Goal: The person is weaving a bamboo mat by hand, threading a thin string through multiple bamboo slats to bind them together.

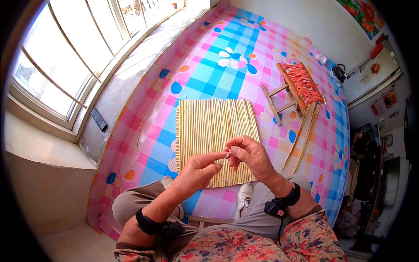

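Observation:
A square mat of straw-coloured stalks point(209, 126), laid side by side, lies flat on the floor before me. Above its near half, my left hand point(200, 171) and my right hand point(252, 158) meet at the fingertips. Between them is a short piece of thin whitish string point(228, 155), pinched by thumb and forefinger of each hand. The string's full run is too fine to follow. Loose strands show near the mat's front edge.
An orange woven folding stool point(301, 85) stands at the right, with several loose stalks point(305, 139) beside it. A dark remote control point(99, 119) rests on the window ledge point(107, 94). A patterned checked sheet point(209, 61) covers the floor. My shoes point(244, 197) are at the mat's near edge.

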Motion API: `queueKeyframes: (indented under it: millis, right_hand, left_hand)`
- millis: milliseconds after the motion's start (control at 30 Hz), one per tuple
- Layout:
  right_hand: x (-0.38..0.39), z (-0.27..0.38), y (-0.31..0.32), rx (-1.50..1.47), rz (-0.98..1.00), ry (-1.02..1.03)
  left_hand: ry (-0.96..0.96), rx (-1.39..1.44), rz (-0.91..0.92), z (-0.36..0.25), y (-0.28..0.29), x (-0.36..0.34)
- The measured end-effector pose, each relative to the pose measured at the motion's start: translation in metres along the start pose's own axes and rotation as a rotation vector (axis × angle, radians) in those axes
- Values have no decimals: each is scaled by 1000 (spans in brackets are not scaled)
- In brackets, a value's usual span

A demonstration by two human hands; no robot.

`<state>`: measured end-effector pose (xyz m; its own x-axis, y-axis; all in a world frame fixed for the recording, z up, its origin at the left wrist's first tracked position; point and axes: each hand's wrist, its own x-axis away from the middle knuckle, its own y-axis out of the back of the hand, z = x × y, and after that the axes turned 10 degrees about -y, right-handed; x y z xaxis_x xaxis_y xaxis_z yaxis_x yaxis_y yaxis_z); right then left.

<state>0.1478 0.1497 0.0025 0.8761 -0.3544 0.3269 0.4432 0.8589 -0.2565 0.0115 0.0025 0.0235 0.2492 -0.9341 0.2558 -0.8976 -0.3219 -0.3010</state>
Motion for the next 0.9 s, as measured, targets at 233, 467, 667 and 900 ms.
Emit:
queueKeyframes:
  millis: [233, 467, 667, 900]
  right_hand:
    - [0, 4, 6, 177, 91, 55]
    - [-1, 1, 7, 55, 69, 41]
    - [-1, 1, 9, 114, 1, 16]
    - [-3, -4, 5, 122, -30, 64]
  left_hand:
    - [21, 91, -6, 2, 2, 1]
    - [11, 55, 9, 1, 2, 1]
    - [-24, -11, 3, 3, 3, 0]
    - [-145, -176, 40, 5, 2, -2]
